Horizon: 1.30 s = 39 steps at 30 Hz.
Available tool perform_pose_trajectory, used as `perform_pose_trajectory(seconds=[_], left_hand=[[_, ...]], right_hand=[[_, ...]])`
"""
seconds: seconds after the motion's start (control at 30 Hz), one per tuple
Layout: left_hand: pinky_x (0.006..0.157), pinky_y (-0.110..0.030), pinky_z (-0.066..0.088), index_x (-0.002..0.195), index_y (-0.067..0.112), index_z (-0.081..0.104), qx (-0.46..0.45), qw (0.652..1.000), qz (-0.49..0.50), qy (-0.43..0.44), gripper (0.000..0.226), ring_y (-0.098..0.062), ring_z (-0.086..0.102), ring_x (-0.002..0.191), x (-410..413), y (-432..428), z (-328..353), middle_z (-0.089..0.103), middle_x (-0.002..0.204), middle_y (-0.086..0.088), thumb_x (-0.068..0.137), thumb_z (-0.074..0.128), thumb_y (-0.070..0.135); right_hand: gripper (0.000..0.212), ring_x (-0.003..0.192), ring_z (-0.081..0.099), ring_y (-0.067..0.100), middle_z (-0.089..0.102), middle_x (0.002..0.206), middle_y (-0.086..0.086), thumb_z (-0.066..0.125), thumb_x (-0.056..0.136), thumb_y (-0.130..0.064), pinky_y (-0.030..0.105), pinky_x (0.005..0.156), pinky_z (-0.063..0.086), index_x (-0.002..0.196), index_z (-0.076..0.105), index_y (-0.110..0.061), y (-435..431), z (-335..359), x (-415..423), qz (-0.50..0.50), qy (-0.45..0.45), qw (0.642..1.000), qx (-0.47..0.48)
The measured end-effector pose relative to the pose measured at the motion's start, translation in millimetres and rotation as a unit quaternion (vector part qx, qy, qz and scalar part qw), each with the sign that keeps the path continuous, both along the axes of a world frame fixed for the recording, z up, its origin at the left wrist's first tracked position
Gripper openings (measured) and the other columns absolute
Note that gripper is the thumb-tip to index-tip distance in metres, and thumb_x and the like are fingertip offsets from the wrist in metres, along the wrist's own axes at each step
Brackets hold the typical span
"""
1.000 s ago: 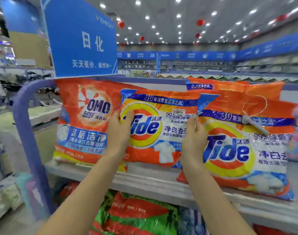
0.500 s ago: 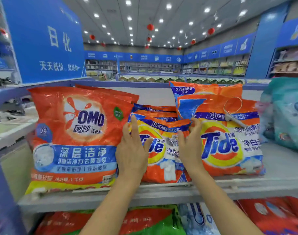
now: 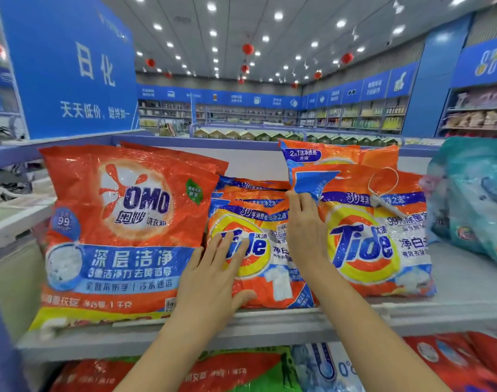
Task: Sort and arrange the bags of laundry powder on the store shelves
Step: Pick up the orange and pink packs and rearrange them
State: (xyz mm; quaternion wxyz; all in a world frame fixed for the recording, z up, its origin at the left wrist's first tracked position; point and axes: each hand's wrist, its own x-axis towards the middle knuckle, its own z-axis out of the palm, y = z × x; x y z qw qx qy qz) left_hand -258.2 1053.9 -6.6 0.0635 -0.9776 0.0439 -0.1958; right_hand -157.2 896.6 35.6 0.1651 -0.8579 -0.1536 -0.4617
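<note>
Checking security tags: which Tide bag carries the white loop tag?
The large front Tide bag right of the right hand; the smaller Tide bags left of it show none.

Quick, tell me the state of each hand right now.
Left hand: open, fingers straight, pressing flat on the small Tide bag.
Right hand: open, fingers straight, resting against the left edge of the large Tide bag.

We hold the left forearm and the right forearm extended forward, rising from the lower edge of the view. Our left hand lies palm down, fingers straight and spread, thumb splayed to the right. Our right hand sits higher, just right of it, back toward the camera, fingers straight, close together, pointing up. The hands do not touch.
</note>
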Motion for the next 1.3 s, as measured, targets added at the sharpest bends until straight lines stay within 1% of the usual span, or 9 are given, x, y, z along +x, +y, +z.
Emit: perform_pose_trajectory(seconds=[0.17,0.27,0.4,0.57,0.7,0.83,0.9,1.0,1.3], left_hand=[[0.119,-0.039,0.002,0.151,0.025,-0.014,-0.02,0.999,0.01,-0.038,0.098,-0.02,-0.004,0.148,-9.5,4.5,3.2,-0.011,0.161,-0.003,0.082,0.033,0.076],[0.118,-0.043,-0.003,0.153,0.018,0.001,0.013,0.998,0.048,-0.045,0.082,-0.02,0.001,0.149,-19.6,9.8,1.8,-0.001,0.162,-0.005,0.092,0.03,0.065],[0.117,-0.045,0.002,0.152,0.019,0.01,0.047,0.997,0.055,-0.01,0.077,-0.019,0.007,0.148,-18.2,15.0,12.2,0.011,0.161,-0.001,0.093,0.033,0.062],[0.115,-0.045,0.008,0.148,0.02,0.02,0.089,0.994,0.058,0.004,0.078,-0.019,0.015,0.145,-12.9,18.4,19.3,0.025,0.156,0.003,0.089,0.034,0.068],[0.116,-0.047,0.005,0.148,0.021,0.021,0.082,0.994,0.072,0.002,0.077,-0.017,0.012,0.147,-21.2,15.1,20.1,0.024,0.157,0.004,0.089,0.035,0.068],[0.108,-0.065,0.023,0.126,0.006,0.059,-0.072,0.993,-0.009,-0.097,0.066,-0.034,0.048,0.129,-36.3,-6.4,15.4,0.056,0.135,-0.015,0.076,0.075,0.046],[0.103,-0.064,0.029,0.115,0.005,0.065,-0.13,0.978,-0.056,-0.153,0.056,-0.037,0.057,0.116,-39.8,-26.1,6.1,0.063,0.122,-0.016,0.079,0.067,0.048],[0.104,-0.055,0.03,0.113,0.012,0.064,-0.212,0.953,-0.149,-0.159,0.055,-0.03,0.054,0.113,-41.2,-72.3,-7.2,0.062,0.119,-0.009,0.08,0.045,0.052],[0.073,-0.004,0.046,0.089,0.035,0.061,-0.549,0.778,-0.305,0.018,0.016,0.011,0.061,0.079,-31.0,-289.9,-43.6,0.07,0.086,0.018,0.073,0.062,0.032]], right_hand=[[0.044,0.114,0.056,0.035,0.057,0.125,0.019,0.072,0.078,-0.009,0.045,0.095,0.047,0.12,0.059,-0.003,-18.9,-34.3,-48.6,0.052,0.046,0.996,-0.06],[0.062,0.144,0.016,0.02,0.013,0.158,0.008,0.039,0.097,-0.045,0.031,0.115,0.016,0.148,0.023,-0.013,-32.4,-49.1,-66.0,0.06,0.233,0.961,-0.136],[0.072,0.146,-0.009,0.012,-0.015,0.158,0.004,0.019,0.096,-0.057,0.026,0.115,-0.003,0.15,-0.005,-0.015,-34.1,-50.1,-60.9,0.012,0.277,0.94,-0.199],[0.071,0.146,-0.006,0.013,-0.007,0.159,0.003,0.019,0.097,-0.056,0.035,0.117,-0.002,0.151,-0.003,-0.016,-31.4,-42.6,-52.6,0.013,0.311,0.918,-0.248],[0.065,0.146,0.005,0.012,0.004,0.159,-0.001,0.037,0.097,-0.046,0.027,0.115,0.002,0.151,0.011,-0.019,-43.5,-41.9,-64.4,0.085,0.246,0.951,-0.168],[0.056,0.141,0.002,-0.003,0.005,0.153,-0.02,0.044,0.096,-0.04,0.018,0.113,-0.001,0.146,0.022,-0.03,-83.7,-60.1,-103.3,0.138,0.191,0.972,-0.018],[0.052,0.139,0.001,-0.01,0.004,0.15,-0.029,0.044,0.096,-0.042,0.022,0.115,0.007,0.143,0.022,-0.04,-115.3,-71.4,-126.1,0.135,0.201,0.969,0.049],[0.048,0.139,0.008,-0.01,0.009,0.15,-0.033,0.043,0.095,-0.045,0.028,0.114,0.019,0.138,0.022,-0.05,-172.7,-91.3,-163.8,0.099,0.208,0.965,0.124],[0.032,0.11,0.054,-0.001,0.062,0.117,-0.01,0.06,0.085,-0.021,0.007,0.095,0.034,0.115,0.055,-0.03,-405.6,-114.9,-280.4,-0.102,0.11,0.943,0.298]])
